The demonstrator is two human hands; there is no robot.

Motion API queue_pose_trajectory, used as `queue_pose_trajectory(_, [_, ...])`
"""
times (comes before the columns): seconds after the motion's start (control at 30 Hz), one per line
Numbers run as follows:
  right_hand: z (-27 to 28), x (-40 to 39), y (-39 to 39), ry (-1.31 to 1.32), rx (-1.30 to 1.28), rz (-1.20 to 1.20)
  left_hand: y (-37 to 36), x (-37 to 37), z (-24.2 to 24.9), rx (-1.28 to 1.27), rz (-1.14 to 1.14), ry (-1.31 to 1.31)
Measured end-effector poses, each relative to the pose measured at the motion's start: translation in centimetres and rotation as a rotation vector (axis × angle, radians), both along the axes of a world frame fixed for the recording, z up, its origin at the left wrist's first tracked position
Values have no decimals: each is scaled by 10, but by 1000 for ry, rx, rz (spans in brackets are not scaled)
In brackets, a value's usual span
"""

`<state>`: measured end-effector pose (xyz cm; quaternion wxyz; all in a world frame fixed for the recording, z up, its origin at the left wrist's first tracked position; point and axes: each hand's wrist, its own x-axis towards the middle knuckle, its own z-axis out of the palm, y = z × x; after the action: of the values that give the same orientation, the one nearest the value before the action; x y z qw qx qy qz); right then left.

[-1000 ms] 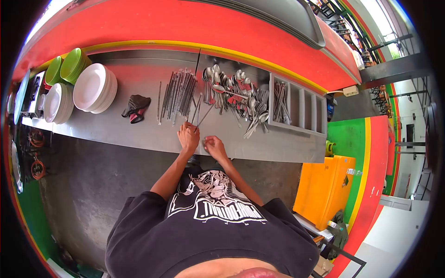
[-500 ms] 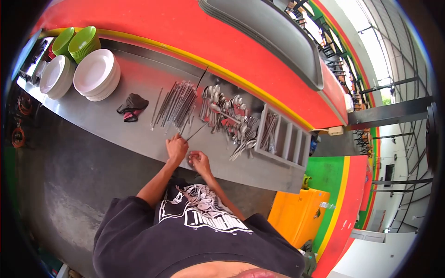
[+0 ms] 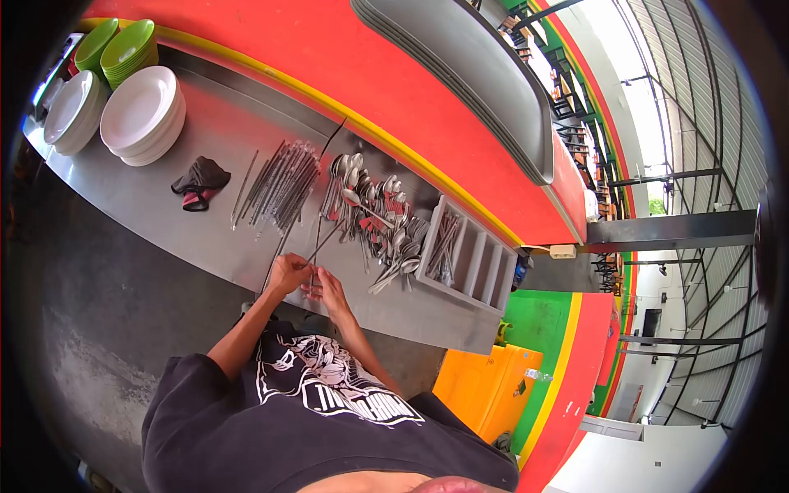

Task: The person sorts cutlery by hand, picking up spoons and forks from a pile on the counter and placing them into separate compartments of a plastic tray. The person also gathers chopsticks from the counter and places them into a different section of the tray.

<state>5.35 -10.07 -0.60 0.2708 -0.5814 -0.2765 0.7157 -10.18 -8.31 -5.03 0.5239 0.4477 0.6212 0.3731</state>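
Thin stick (image 3: 329,239) aslant, toward spoons (image 3: 352,197)

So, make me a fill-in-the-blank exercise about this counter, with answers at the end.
The dishes nearest the dark cloth are coloured ____.
The number of compartments holding cutlery in the gray divided tray is ____.
Of both hands, the person's ____ one is nearer the spoons.

Missing words: white; one; right.

Black shirt (image 3: 320,411), loose short sleeves (image 3: 182,384), wide neckline. White print (image 3: 325,374) on front: line drawing above block lettering, words unclear. Both forearms uncovered. Hands bare.
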Motion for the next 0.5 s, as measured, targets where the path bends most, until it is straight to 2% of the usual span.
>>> queue_pose_trajectory(0.07, [-15,-5,3,-38,50,-37,-7,10,-6,10,16,-2])
queue_pose_trajectory(0.17, [-19,-5,10,-190,99,-26,-10,20,-3,80,-105,156])
queue_pose_trajectory(0.2, [-18,-4,12,-256,111,-12,-11,25,1,46,-86,97])
queue_pose_trajectory(0.3, [-13,-5,11,-197,251,-163,-7,33,12,119,-90,70])
queue_pose_trajectory(0.4, [-1,7,11,-176,216,-257,2,42,26,162,-206,88])
queue_pose_trajectory(0.5, [-26,36,9,-289,427,-255,9,59,31,301,-339,-45])
